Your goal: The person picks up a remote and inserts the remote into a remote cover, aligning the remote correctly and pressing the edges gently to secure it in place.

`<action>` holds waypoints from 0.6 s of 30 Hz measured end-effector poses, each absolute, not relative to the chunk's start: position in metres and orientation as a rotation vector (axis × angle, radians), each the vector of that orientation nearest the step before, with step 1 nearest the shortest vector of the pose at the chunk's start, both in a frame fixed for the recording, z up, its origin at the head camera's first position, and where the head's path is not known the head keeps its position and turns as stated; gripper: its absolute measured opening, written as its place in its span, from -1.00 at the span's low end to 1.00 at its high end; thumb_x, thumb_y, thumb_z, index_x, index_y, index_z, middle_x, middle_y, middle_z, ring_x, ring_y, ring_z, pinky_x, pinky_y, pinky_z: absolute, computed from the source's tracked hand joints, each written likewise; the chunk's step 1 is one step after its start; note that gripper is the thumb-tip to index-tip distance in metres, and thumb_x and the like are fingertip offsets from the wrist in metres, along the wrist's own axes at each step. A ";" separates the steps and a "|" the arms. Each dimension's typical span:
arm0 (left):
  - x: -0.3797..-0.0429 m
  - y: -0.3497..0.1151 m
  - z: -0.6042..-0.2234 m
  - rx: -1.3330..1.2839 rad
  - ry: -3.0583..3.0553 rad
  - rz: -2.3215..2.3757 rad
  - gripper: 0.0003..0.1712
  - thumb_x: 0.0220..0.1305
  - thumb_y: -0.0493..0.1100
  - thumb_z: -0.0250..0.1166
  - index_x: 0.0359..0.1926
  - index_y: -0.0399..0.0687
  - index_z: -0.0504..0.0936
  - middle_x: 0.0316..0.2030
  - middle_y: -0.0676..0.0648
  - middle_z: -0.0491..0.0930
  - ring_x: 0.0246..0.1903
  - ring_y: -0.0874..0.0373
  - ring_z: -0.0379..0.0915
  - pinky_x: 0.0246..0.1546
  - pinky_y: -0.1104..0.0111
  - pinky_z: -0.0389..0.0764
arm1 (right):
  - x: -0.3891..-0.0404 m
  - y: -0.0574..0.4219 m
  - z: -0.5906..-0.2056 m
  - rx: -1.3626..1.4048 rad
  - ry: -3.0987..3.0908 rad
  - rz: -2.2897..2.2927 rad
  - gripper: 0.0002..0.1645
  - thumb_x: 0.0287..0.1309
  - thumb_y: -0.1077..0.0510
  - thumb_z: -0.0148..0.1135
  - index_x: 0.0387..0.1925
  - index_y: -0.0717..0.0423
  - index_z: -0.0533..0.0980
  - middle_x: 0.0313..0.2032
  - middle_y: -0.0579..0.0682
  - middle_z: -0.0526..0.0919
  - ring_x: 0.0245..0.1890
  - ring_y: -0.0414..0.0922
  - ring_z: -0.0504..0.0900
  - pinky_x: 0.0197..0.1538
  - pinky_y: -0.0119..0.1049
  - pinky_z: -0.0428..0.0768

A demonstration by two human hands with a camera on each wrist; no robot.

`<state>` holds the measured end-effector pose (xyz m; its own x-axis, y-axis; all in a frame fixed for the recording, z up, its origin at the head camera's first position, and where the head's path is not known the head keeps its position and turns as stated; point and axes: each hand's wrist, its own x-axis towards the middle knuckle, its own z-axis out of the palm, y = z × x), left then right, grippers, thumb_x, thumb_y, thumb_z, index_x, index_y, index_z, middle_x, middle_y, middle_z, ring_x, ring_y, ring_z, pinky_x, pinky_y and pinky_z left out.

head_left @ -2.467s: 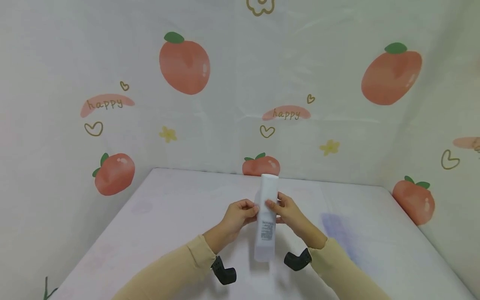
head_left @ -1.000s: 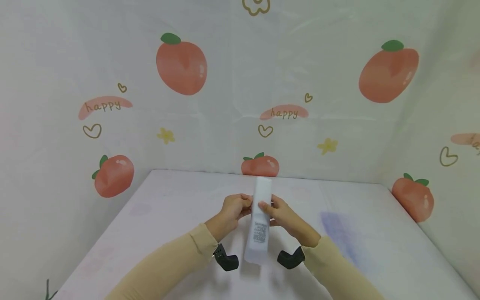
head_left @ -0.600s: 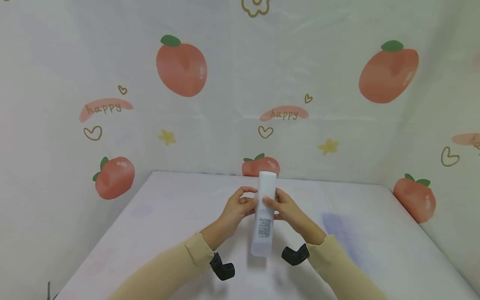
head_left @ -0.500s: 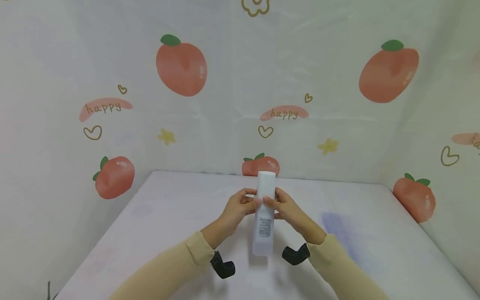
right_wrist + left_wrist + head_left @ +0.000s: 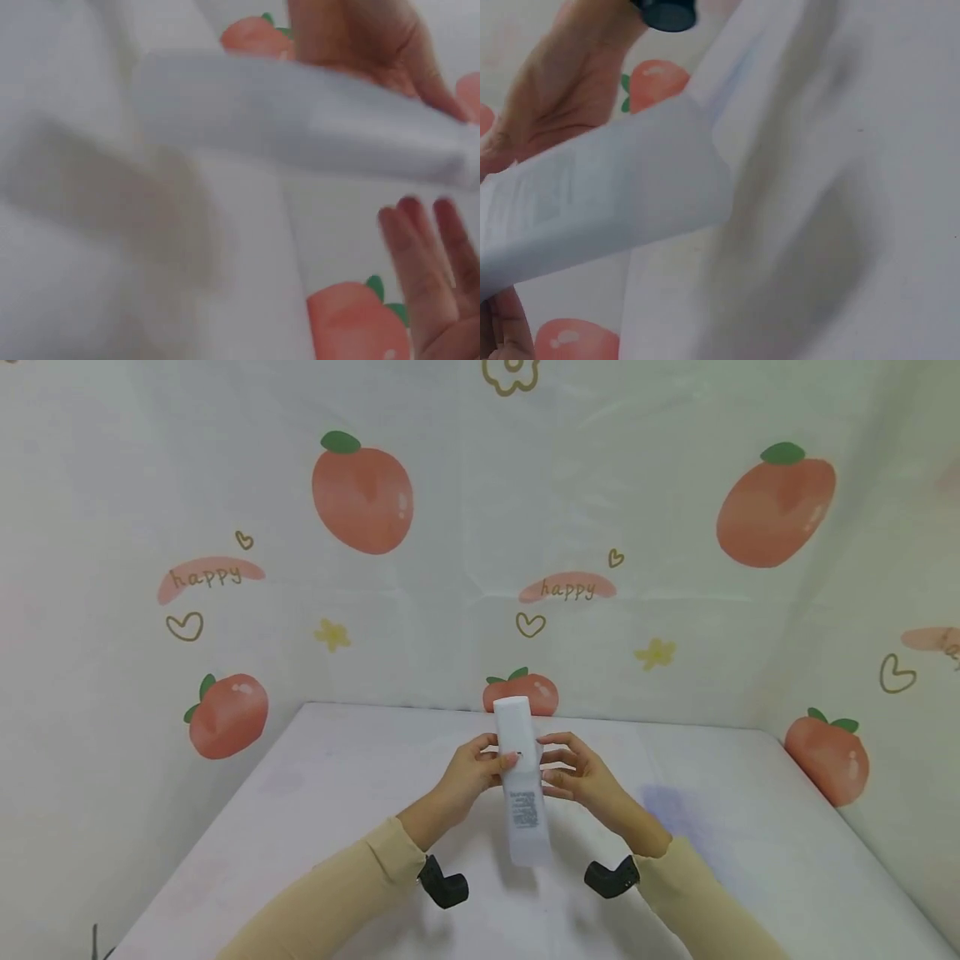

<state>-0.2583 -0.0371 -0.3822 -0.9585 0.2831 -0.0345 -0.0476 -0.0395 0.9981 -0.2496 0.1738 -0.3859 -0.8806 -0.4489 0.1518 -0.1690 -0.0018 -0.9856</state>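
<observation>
A long white container [image 5: 523,835] with a block of grey print is held above the table, its top leaning slightly left. My left hand [image 5: 465,781] grips its left side, thumb on the front and fingers behind. Beside the right side is my right hand [image 5: 588,783], its fingers loosely bent. In the right wrist view, the right hand's fingers [image 5: 424,277] stand apart from the blurred container [image 5: 225,105]. The left wrist view shows the container's broad lower end [image 5: 675,165] close up. Whether it is a bottle or a box, I cannot tell.
The white-covered table [image 5: 337,768] carries faint coloured patches, with a purple one [image 5: 667,806] at the right. Behind it hangs a pale cloth [image 5: 450,635] printed with peaches and hearts. A black wrist camera [image 5: 444,883] sits below the left hand, another [image 5: 611,878] below the right.
The right hand has let go of the container and moved a little right. The left hand keeps its grip; the container's top has tipped left.
</observation>
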 end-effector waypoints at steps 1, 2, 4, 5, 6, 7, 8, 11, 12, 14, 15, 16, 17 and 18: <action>-0.259 -0.037 -0.382 0.259 1.984 2.088 -0.56 0.31 -0.17 0.28 0.12 -0.30 0.44 -0.09 -0.21 0.64 -0.21 0.15 0.59 -0.02 0.23 0.62 | -0.250 0.174 -0.388 -0.668 2.056 -1.990 -0.51 0.27 0.30 0.18 0.18 0.02 0.29 -0.04 0.03 0.47 -0.10 -0.16 0.62 0.01 -0.14 0.65; -0.259 -0.037 -0.382 0.272 1.970 2.077 -0.58 0.32 -0.18 0.26 0.11 -0.30 0.43 -0.11 -0.21 0.65 -0.22 0.15 0.59 -0.02 0.24 0.62 | -0.250 0.175 -0.390 -0.679 2.051 -1.996 -0.56 0.25 0.33 0.20 0.10 -0.01 0.34 -0.07 0.00 0.48 -0.13 -0.18 0.63 -0.02 -0.17 0.66; -0.258 -0.037 -0.381 0.292 1.963 2.048 -0.59 0.33 -0.18 0.25 0.09 -0.31 0.42 -0.14 -0.18 0.66 -0.24 0.17 0.59 -0.04 0.25 0.62 | -0.252 0.174 -0.392 -0.698 2.041 -2.012 -0.63 0.23 0.35 0.21 -0.05 -0.09 0.38 -0.11 -0.03 0.49 -0.17 -0.19 0.65 -0.06 -0.22 0.68; -0.258 -0.036 -0.381 0.296 1.965 2.033 -0.59 0.33 -0.17 0.26 0.09 -0.30 0.41 -0.16 -0.17 0.66 -0.25 0.18 0.58 -0.04 0.26 0.62 | -0.252 0.173 -0.393 -0.701 2.035 -2.020 -0.65 0.22 0.36 0.21 -0.10 -0.09 0.38 -0.13 -0.04 0.49 -0.19 -0.19 0.65 -0.07 -0.23 0.68; -0.258 -0.036 -0.381 0.304 1.968 2.025 -0.59 0.32 -0.17 0.27 0.08 -0.30 0.41 -0.17 -0.16 0.66 -0.25 0.18 0.58 -0.05 0.26 0.62 | -0.253 0.172 -0.393 -0.699 2.029 -2.025 -0.64 0.21 0.37 0.22 -0.11 -0.08 0.36 -0.14 -0.04 0.49 -0.20 -0.19 0.66 -0.09 -0.23 0.68; -0.257 -0.036 -0.382 0.313 1.978 2.016 -0.58 0.31 -0.17 0.28 0.08 -0.30 0.41 -0.18 -0.17 0.66 -0.25 0.18 0.58 -0.05 0.26 0.62 | -0.253 0.171 -0.394 -0.691 2.023 -2.029 -0.62 0.20 0.37 0.22 -0.09 -0.06 0.33 -0.16 -0.05 0.50 -0.21 -0.19 0.67 -0.09 -0.24 0.68; -0.257 -0.035 -0.382 0.320 1.991 2.011 -0.57 0.30 -0.17 0.29 0.09 -0.30 0.40 -0.18 -0.17 0.66 -0.24 0.18 0.58 -0.05 0.26 0.62 | -0.253 0.171 -0.394 -0.676 2.013 -2.037 -0.58 0.19 0.38 0.23 -0.05 -0.02 0.28 -0.17 -0.06 0.51 -0.22 -0.19 0.67 -0.10 -0.24 0.68; -0.256 -0.035 -0.382 0.322 2.023 2.012 -0.53 0.27 -0.18 0.32 0.11 -0.30 0.40 -0.16 -0.20 0.66 -0.22 0.17 0.59 -0.05 0.24 0.63 | -0.251 0.167 -0.395 -0.566 1.957 -2.069 -0.47 0.20 0.35 0.25 0.06 0.12 0.16 -0.21 -0.12 0.57 -0.22 -0.22 0.67 -0.08 -0.25 0.68; -0.256 -0.035 -0.383 0.326 2.035 2.014 -0.53 0.28 -0.18 0.32 0.11 -0.29 0.41 -0.15 -0.21 0.66 -0.22 0.17 0.59 -0.06 0.24 0.63 | -0.250 0.166 -0.395 -0.516 1.936 -2.079 -0.46 0.22 0.32 0.24 0.11 0.16 0.15 -0.22 -0.14 0.59 -0.21 -0.23 0.66 -0.07 -0.27 0.67; -0.256 -0.035 -0.383 0.321 2.056 2.018 -0.53 0.28 -0.17 0.31 0.12 -0.29 0.41 -0.14 -0.21 0.66 -0.21 0.17 0.59 -0.07 0.25 0.63 | -0.247 0.164 -0.395 -0.405 1.891 -2.105 -0.52 0.28 0.24 0.21 0.13 0.26 0.23 -0.22 -0.17 0.63 -0.18 -0.24 0.65 -0.04 -0.31 0.65; -0.256 -0.035 -0.383 0.319 2.063 2.022 -0.53 0.28 -0.17 0.31 0.11 -0.28 0.41 -0.15 -0.22 0.66 -0.21 0.17 0.59 -0.08 0.26 0.63 | -0.245 0.163 -0.396 -0.349 1.861 -2.121 -0.59 0.31 0.19 0.18 0.10 0.27 0.31 -0.22 -0.18 0.64 -0.16 -0.24 0.64 -0.02 -0.33 0.64; -0.256 -0.035 -0.383 0.321 2.073 2.024 -0.54 0.28 -0.16 0.31 0.11 -0.28 0.42 -0.15 -0.22 0.66 -0.21 0.17 0.59 -0.08 0.26 0.63 | -0.244 0.162 -0.396 -0.296 1.834 -2.136 -0.67 0.34 0.15 0.15 0.05 0.23 0.40 -0.22 -0.19 0.65 -0.15 -0.24 0.64 -0.02 -0.36 0.63; -0.256 -0.034 -0.383 0.319 2.082 2.024 -0.54 0.28 -0.16 0.32 0.10 -0.27 0.42 -0.15 -0.22 0.67 -0.22 0.18 0.59 -0.10 0.27 0.63 | -0.242 0.161 -0.396 -0.256 1.814 -2.148 -0.76 0.36 0.12 0.12 -0.03 0.16 0.47 -0.22 -0.20 0.65 -0.15 -0.24 0.64 -0.02 -0.37 0.62; -0.256 -0.034 -0.383 0.327 2.093 2.020 -0.54 0.28 -0.16 0.31 0.11 -0.27 0.42 -0.15 -0.23 0.67 -0.22 0.18 0.59 -0.10 0.27 0.63 | -0.241 0.159 -0.396 -0.216 1.795 -2.162 -0.83 0.38 0.10 0.10 -0.11 0.07 0.52 -0.22 -0.21 0.65 -0.15 -0.24 0.63 -0.02 -0.39 0.60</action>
<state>-0.2560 -0.0343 -0.3833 -0.9525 0.3045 0.0006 0.0114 0.0336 0.9994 -0.2412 0.1590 -0.3964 -0.9368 -0.3386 -0.0878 0.1487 -0.1581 -0.9762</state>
